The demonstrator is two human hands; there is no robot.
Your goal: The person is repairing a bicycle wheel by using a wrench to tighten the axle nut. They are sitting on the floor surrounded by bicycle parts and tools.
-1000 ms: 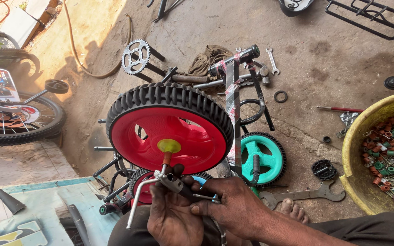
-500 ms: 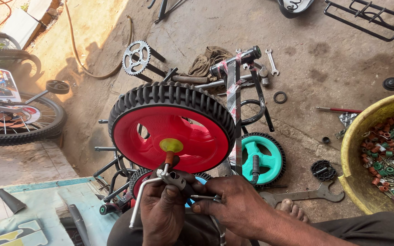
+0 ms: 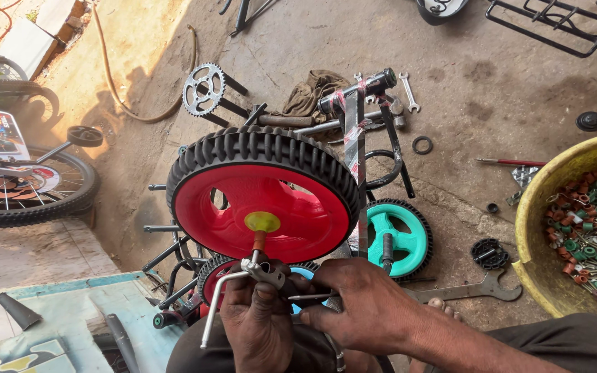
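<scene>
Both hands on the red wheel's axle

Left hand [image 3: 260, 321] grips the metal bracket [image 3: 260, 268] under the red wheel [image 3: 264, 200]; right hand [image 3: 361, 311] pinches a thin rod [image 3: 309, 297] beside it, above the floor.

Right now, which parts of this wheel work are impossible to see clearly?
Head view only:
- Axle end behind the red wheel: hidden by the left hand.
- What the right hand pinches: a thin rod, mostly covered by its fingers.
- Small parts in the yellow tub: too small, tub cut by the right edge.
- Second red wheel below: mostly hidden.
</scene>
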